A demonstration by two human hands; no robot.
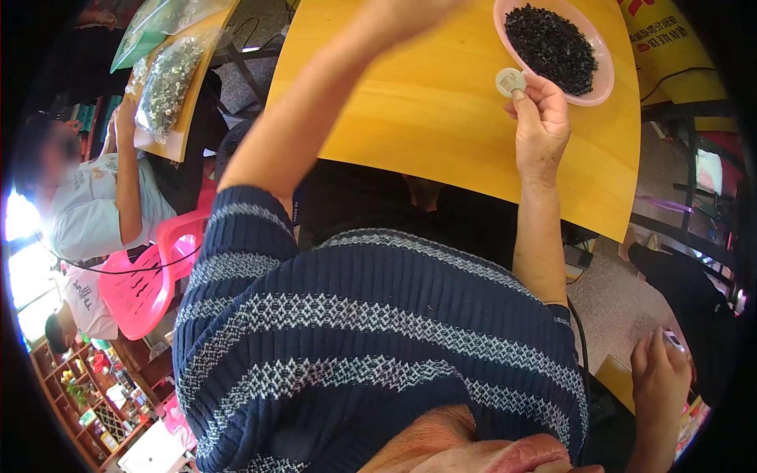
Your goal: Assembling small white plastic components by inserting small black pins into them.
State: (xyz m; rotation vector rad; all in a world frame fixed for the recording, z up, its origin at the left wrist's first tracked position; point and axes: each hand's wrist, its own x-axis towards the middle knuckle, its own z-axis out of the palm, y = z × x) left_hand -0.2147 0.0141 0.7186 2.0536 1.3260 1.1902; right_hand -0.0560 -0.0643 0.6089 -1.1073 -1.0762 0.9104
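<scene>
In my right hand (542, 118) is a small round white disc (511, 82), pinched between thumb and fingers. Fine detail at the disc's centre is too small to make out. The hand is raised over the yellow table (426, 110), beside the near rim of a pink oval basin (605, 72). A heap of small black parts (550, 49) fills much of that basin. My left hand (402, 20) reaches far across the table at the upper edge of the picture. It is smeared by motion and its fingers are cut off from view.
On the left, a person sits at another yellow table with a clear bag of small metallic parts (167, 83). A pink plastic chair (154, 272) stands behind my left side. Another person's hand (661, 370) shows at the lower right. Dark metal frames (694, 173) border the table's right side.
</scene>
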